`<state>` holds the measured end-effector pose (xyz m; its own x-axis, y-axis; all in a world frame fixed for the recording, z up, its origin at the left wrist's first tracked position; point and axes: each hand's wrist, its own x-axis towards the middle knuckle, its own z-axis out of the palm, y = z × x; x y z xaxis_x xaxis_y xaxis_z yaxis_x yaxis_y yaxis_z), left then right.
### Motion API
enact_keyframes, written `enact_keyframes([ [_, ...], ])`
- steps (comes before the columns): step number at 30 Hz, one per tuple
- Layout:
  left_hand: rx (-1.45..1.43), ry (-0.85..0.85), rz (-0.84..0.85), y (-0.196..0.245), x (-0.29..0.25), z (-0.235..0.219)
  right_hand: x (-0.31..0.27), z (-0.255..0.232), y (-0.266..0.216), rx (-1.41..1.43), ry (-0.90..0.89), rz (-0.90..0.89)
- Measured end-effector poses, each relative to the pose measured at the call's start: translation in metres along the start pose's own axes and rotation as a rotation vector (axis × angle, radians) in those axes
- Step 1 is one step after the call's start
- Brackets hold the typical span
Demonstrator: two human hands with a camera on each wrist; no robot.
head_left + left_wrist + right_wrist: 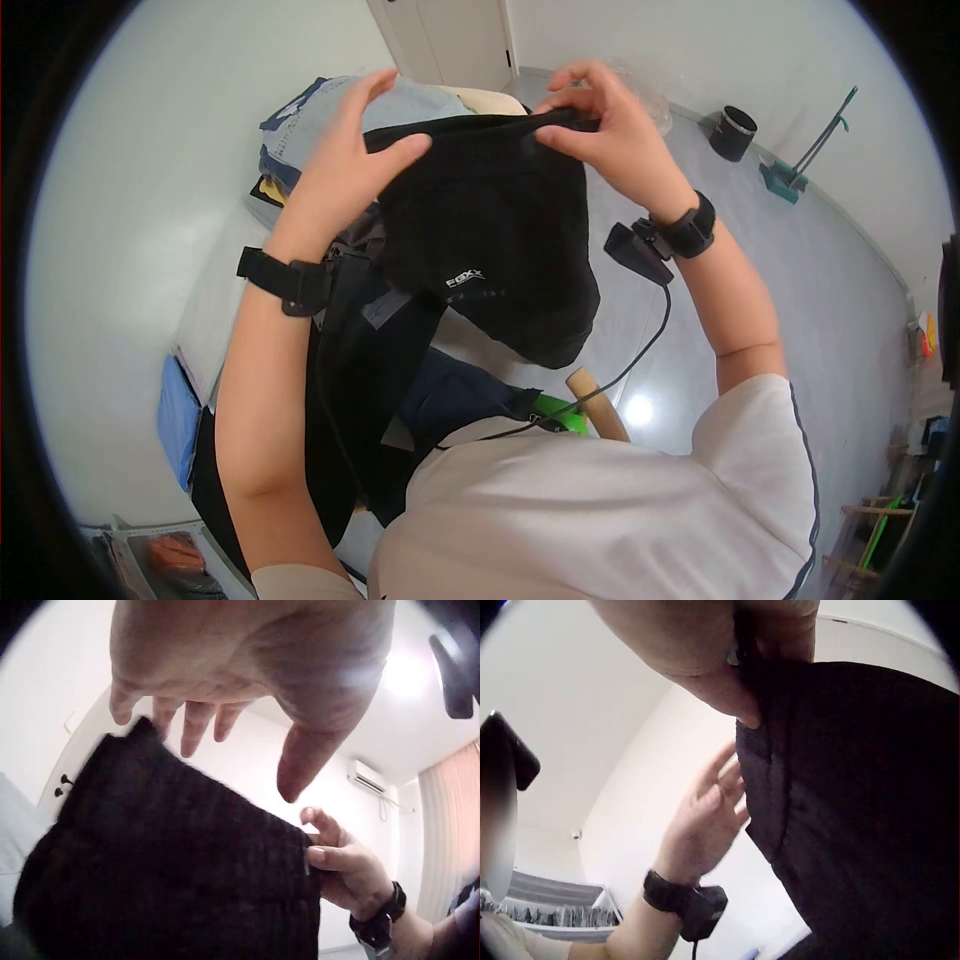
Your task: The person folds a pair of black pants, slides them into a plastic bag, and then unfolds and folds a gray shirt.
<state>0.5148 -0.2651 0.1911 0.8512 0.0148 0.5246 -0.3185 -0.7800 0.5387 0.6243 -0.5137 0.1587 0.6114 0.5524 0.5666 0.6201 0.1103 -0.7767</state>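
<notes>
Head view, nearest first: your pale shirt point(560, 510) fills the bottom edge, and just beyond it a heap of dark clothes point(400, 400) lies under your forearms, with a wooden handle point(597, 403) and a scrap of green beside it on the right. Above that heap you hold up a black garment point(490, 240) — it hangs from its top edge, a small white logo low on its front. Your left hand point(345, 165) is at the garment's left top corner with the fingers straight and spread; the thumb lies across the cloth, and the left wrist view shows the fingers fanned out, not curled round anything. Your right hand point(610, 130) is at the right top corner — thumb and fingers pinch the hem there, which the right wrist view shows close up. Each wrist wears a black strap. Farther off, behind the garment, sits a pile of folded denim and pale clothes point(320, 120). Far right on the grey floor stand a black bin point(733, 132) and a green-based mop point(800, 165).
</notes>
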Motion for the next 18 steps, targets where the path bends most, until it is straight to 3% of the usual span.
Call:
enact_keyframes([
  [2, 0.32, -0.021, 0.26, 0.039, 0.011, 0.006, 0.006, 0.006, -0.001, -0.099, -0.043, -0.151],
  [4, 0.264, -0.101, 0.236, 0.057, 0.019, 0.015, 0.012, 0.014, -0.007, -0.007, -0.042, -0.158],
  [5, 0.277, -0.268, 0.116, 0.026, 0.017, 0.028, 0.013, 0.035, 0.013, -0.053, -0.066, -0.207],
  [6, 0.303, -0.439, 0.006, 0.022, 0.022, 0.031, 0.015, 0.038, 0.011, -0.092, -0.077, -0.268],
  [8, 0.211, -0.431, -0.022, 0.012, 0.031, 0.031, 0.022, 0.043, 0.016, -0.105, -0.069, -0.261],
  [10, 0.208, -0.639, -0.243, 0.016, 0.046, 0.023, 0.035, 0.04, 0.023, -0.047, -0.129, -0.245],
  [13, 0.182, -0.535, -0.102, -0.004, 0.054, 0.025, 0.044, 0.015, 0.033, -0.1, -0.152, -0.173],
  [17, 0.099, -0.411, -0.073, -0.012, 0.053, 0.026, 0.01, -0.04, 0.08, -0.204, -0.235, -0.084],
  [18, 0.112, -0.436, -0.102, -0.01, 0.054, 0.024, -0.007, -0.049, 0.094, -0.212, -0.33, 0.086],
])
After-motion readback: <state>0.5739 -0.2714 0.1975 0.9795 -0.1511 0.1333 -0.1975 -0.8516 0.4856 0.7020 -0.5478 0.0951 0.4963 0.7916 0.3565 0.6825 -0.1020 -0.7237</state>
